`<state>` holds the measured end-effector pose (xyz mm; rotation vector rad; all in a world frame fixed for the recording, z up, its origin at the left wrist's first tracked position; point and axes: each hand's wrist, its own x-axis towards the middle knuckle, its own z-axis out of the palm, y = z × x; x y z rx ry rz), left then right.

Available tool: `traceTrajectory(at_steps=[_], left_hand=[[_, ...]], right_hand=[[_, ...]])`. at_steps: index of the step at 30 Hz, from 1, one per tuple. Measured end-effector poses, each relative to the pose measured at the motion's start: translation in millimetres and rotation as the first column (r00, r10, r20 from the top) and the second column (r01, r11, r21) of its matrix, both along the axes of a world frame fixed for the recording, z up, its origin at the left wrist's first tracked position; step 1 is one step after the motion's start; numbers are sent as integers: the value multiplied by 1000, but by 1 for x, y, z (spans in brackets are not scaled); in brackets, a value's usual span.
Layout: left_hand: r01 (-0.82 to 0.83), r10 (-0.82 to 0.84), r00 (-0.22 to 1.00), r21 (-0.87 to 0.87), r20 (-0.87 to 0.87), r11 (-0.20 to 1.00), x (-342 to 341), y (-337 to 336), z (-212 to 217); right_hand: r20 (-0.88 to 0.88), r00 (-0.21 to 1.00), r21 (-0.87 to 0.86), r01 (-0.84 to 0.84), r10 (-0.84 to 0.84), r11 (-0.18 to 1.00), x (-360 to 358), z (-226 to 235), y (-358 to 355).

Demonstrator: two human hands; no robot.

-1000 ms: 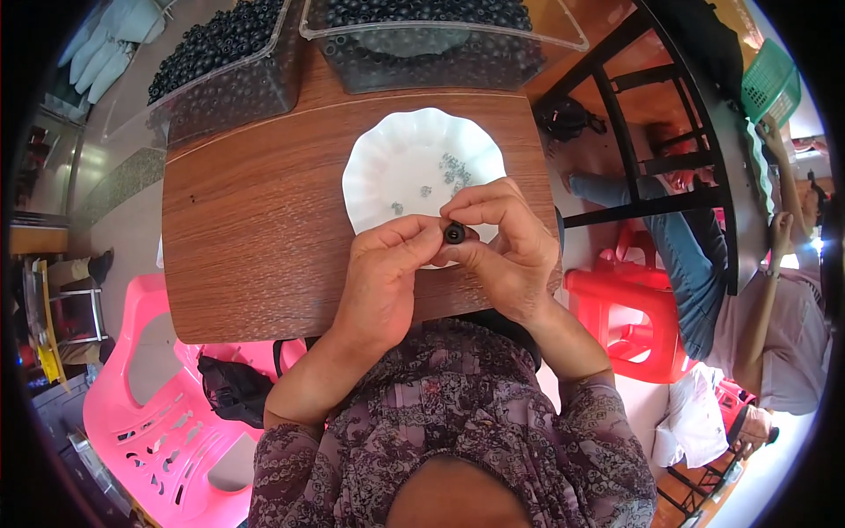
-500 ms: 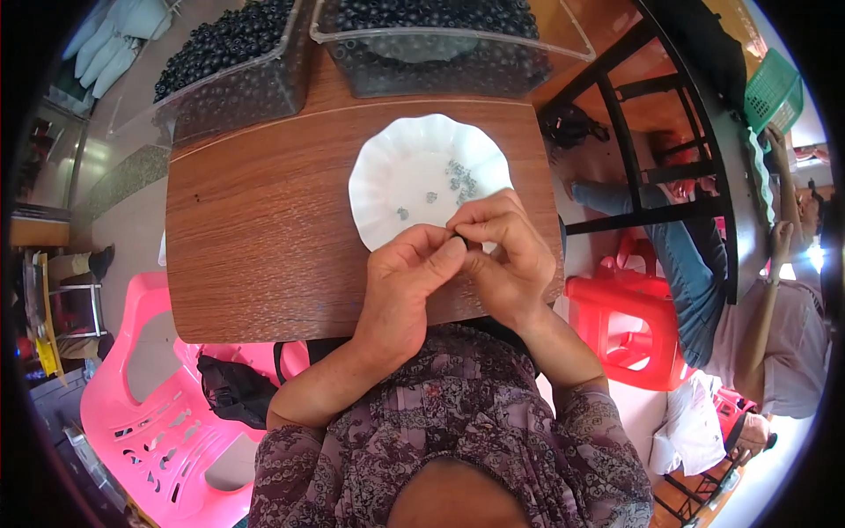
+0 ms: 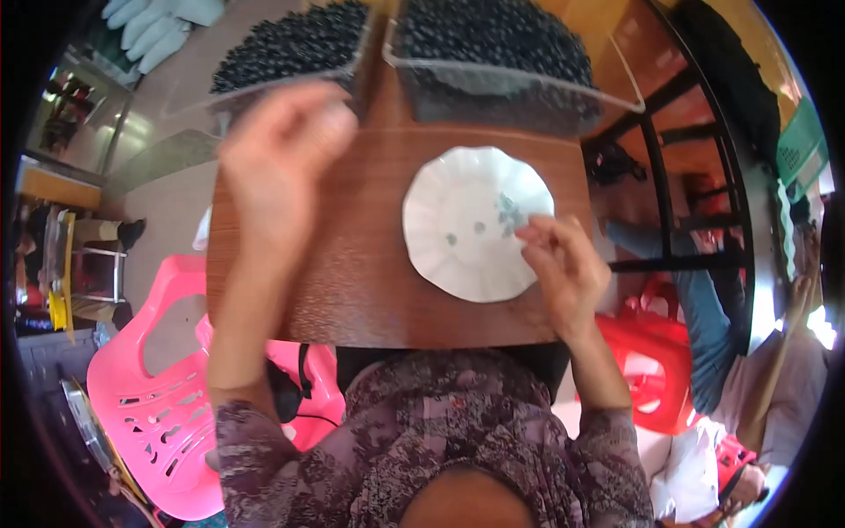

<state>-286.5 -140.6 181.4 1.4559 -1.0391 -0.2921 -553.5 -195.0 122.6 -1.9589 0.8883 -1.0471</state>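
My left hand [image 3: 280, 150], smeared by motion, is raised over the left part of the table, in front of the left bin of small black round pieces [image 3: 295, 44]. Whether it holds anything is hidden by the blur. At the right rim of a white scalloped plate [image 3: 431, 255], my right hand [image 3: 570, 277] is closed, thumb and fingertips drawn together; what they hold, if anything, is too small to make out. Beside its fingertips, tiny clear pieces [image 3: 507, 211] lie clustered on the plate. Two smaller bits [image 3: 479, 227] lie farther left on it.
A second clear bin [image 3: 493, 92] of black pieces stands at the table's far edge. The brown wooden table [image 3: 352, 299] is before me. A pink chair [image 3: 167, 396] is at the left, a red stool [image 3: 647, 370] at the right. Another person's arm [image 3: 761, 387] shows at the far right.
My hands were together at the plate's near edge, around a small dark piece. They have parted: the left moved up and left toward the bins, the right stayed by the plate. The view shifted.
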Motion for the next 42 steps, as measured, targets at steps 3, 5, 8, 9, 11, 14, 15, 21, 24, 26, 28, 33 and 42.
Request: traceTrajectory(at_steps=[3, 5, 8, 9, 11, 14, 15, 21, 24, 26, 28, 33, 42], left_hand=[[-130, 129, 989, 11, 67, 991, 66, -56, 12], [-227, 194, 942, 94, 274, 969, 119, -80, 13], [-507, 341, 710, 111, 616, 855, 164, -75, 20], [-663, 389, 459, 17, 799, 748, 171, -74, 19], [-522, 408, 557, -77, 723, 850, 139, -82, -3], [-193, 276, 749, -199, 602, 961, 74, -61, -14], [-159, 270, 745, -231, 611, 960, 48, -52, -14], [96, -104, 828, 42, 552, 994, -18, -11, -39], [218, -237, 824, 98, 514, 971, -36, -9, -52], [271, -317, 833, 165, 453, 948, -48, -10, -61], [320, -380, 870, 227, 313, 920, -61, -10, -65], [540, -454, 819, 205, -350, 816, -82, -15, -70], [539, -383, 725, 125, -573, 833, -88, -10, -59]], right_hand=[[-102, 994, 22, 49, -47, 999, -2, 1, -21], [-148, 989, -123, -33, 14, 992, 0, -6, -33], [-207, 974, -239, -146, 96, 960, 15, -6, -36], [-241, 961, -312, -207, 134, 927, 19, -6, -36], [-320, 942, -330, -215, 105, 919, 21, -15, -39], [-432, 898, -376, -263, 83, 889, 23, -27, -42], [-487, 871, -405, -290, 64, 867, 25, -31, -43], [-517, 850, -422, -360, 105, 832, 36, -39, -46], [-507, 854, -374, -339, 115, 863, 36, -36, -44], [-450, 883, -348, -310, 132, 885, 33, -29, -41], [-388, 910, -320, -280, 144, 905, 30, -21, -38], [-183, 967, -211, -212, 175, 954, 27, -9, -30], [-72, 992, -331, -119, 101, 936, 27, -7, -18]])
